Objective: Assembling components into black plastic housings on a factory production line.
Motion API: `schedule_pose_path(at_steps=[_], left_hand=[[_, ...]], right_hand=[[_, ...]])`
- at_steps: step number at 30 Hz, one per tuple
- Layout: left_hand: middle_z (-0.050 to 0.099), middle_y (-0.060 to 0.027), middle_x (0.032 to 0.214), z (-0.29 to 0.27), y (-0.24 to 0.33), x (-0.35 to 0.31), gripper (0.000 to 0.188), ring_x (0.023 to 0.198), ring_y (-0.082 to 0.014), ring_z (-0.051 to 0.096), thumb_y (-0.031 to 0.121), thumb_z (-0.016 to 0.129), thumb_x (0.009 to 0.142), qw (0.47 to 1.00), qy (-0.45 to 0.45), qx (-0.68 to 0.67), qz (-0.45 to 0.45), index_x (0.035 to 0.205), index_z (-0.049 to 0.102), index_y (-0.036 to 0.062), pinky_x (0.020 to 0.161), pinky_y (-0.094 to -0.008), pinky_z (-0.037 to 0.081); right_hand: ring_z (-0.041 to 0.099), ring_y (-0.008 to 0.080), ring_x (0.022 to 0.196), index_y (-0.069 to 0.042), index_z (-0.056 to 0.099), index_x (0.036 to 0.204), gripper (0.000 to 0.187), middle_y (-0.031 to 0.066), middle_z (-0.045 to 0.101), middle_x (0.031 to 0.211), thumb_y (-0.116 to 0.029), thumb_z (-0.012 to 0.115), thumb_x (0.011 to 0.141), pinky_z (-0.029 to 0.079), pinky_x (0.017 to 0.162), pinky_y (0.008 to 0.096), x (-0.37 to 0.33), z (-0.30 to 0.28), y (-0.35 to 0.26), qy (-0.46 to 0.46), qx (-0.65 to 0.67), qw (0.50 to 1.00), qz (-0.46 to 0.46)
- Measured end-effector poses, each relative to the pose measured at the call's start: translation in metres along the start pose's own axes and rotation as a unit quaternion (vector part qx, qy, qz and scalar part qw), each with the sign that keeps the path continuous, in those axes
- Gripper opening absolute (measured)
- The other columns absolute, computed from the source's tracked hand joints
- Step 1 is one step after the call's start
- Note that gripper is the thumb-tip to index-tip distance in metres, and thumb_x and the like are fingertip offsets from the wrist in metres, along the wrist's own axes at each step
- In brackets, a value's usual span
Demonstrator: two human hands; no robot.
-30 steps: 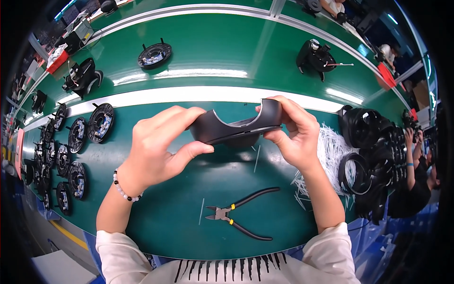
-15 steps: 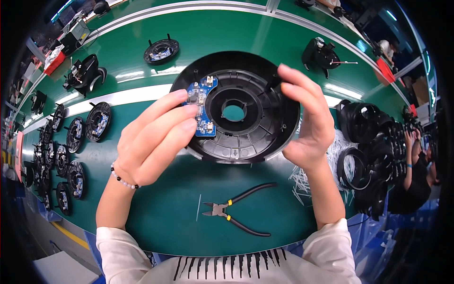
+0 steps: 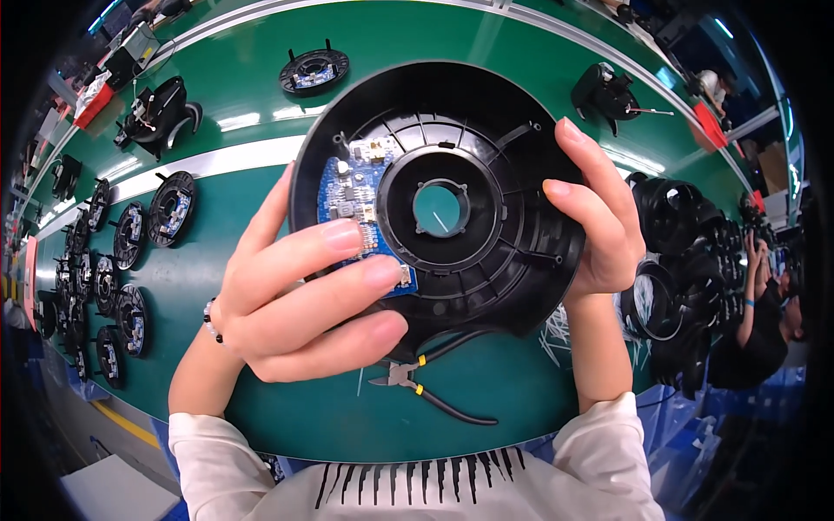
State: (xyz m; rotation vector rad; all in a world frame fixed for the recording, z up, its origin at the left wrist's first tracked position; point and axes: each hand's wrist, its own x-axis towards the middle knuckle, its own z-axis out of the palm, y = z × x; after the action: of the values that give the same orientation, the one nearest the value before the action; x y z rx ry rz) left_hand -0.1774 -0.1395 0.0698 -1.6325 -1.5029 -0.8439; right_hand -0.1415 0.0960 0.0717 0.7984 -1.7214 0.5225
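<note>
Between my hands, raised over the bench, is a round black plastic housing (image 3: 543, 221), its ribbed inside facing me and a round hole in its middle. A curved blue circuit board (image 3: 343, 178) sits inside it on the left. My left hand (image 3: 295, 291) grips the left rim, its fingers lying over the board's lower part and its thumb behind the rim. My right hand (image 3: 604, 217) is closed round the right edge, fingertips at the inner wall. Below the housing, cutting pliers (image 3: 400, 375) with black and yellow handles lie on the bench, partly covered by it.
Several round black parts with boards (image 3: 130, 234) stand at the left; one more (image 3: 314, 71) lies at the back. Black assemblies (image 3: 156, 117) (image 3: 604, 94) stand farther off. White cable ties (image 3: 556, 334) and stacked black rings (image 3: 669, 217) are at the right, beyond which another person (image 3: 756, 321) is visible.
The housing has come closer and tilted up to face me more fully, now overlapping the pliers' upper handle. My left fingers have slid lower across the board.
</note>
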Motion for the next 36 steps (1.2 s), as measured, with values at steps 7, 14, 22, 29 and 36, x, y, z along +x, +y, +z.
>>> schedule_pose_path(at_steps=[7, 14, 22, 29, 36], left_hand=[[0.054, -0.0057, 0.102, 0.012, -0.007, -0.006, 0.033, 0.099, -0.0263, 0.05, -0.003, 0.065, 0.066, 0.998, 0.041, 0.028, 0.047, 0.096, 0.055, 0.0086, 0.081, -0.0563, 0.049], [0.058, -0.008, 0.096, 0.002, -0.002, 0.0, 0.021, 0.085, -0.0217, 0.054, 0.005, 0.065, 0.066, 0.998, -0.026, 0.061, -0.023, 0.087, 0.059, 0.0055, 0.082, -0.0529, 0.048], [0.06, -0.0019, 0.095, 0.033, 0.022, 0.001, 0.026, 0.076, -0.0136, 0.051, 0.013, 0.064, 0.064, 0.974, -0.064, 0.191, -0.107, 0.09, 0.065, 0.0097, 0.09, -0.0565, 0.037], [0.055, -0.0102, 0.112, 0.018, 0.045, 0.011, 0.054, 0.105, -0.0274, 0.048, 0.033, 0.072, 0.065, 0.962, -0.138, 0.086, -0.22, 0.109, 0.055, 0.0079, 0.096, -0.0576, 0.025], [0.034, -0.0138, 0.134, 0.01, -0.034, -0.024, 0.08, 0.119, -0.0317, 0.039, 0.066, 0.03, 0.082, 0.378, 0.053, -0.777, -0.5, 0.135, 0.023, 0.0063, 0.099, -0.0487, 0.029]], right_hand=[[0.062, 0.0325, 0.084, 0.004, 0.056, 0.085, 0.021, 0.0272, 0.057, 0.1, -0.005, 0.066, 0.069, 0.053, 0.069, 0.0324, -0.002, -0.002, 0.002, -0.002, 0.009, 1.0, -0.011], [0.053, 0.0395, 0.103, 0.005, 0.048, 0.115, 0.06, 0.026, 0.051, 0.116, 0.006, 0.068, 0.058, 0.046, 0.085, 0.0338, -0.004, 0.004, -0.002, -0.028, 0.078, 0.992, 0.099], [0.032, 0.0312, 0.124, -0.01, 0.002, 0.139, 0.075, 0.0128, 0.008, 0.143, -0.052, 0.034, 0.086, 0.034, 0.097, 0.0471, -0.012, 0.045, -0.043, 0.13, 0.499, 0.724, 0.458], [0.059, 0.0225, 0.092, 0.001, 0.048, 0.112, 0.033, 0.0127, 0.057, 0.105, -0.013, 0.047, 0.083, 0.05, 0.082, 0.0355, -0.028, 0.055, -0.034, 0.112, 0.591, 0.348, 0.719], [0.055, 0.0179, 0.099, 0.0, 0.047, 0.115, 0.041, 0.0108, 0.055, 0.107, 0.006, 0.048, 0.075, 0.045, 0.086, 0.0295, 0.01, 0.05, -0.008, -0.201, 0.576, 0.549, 0.572]])
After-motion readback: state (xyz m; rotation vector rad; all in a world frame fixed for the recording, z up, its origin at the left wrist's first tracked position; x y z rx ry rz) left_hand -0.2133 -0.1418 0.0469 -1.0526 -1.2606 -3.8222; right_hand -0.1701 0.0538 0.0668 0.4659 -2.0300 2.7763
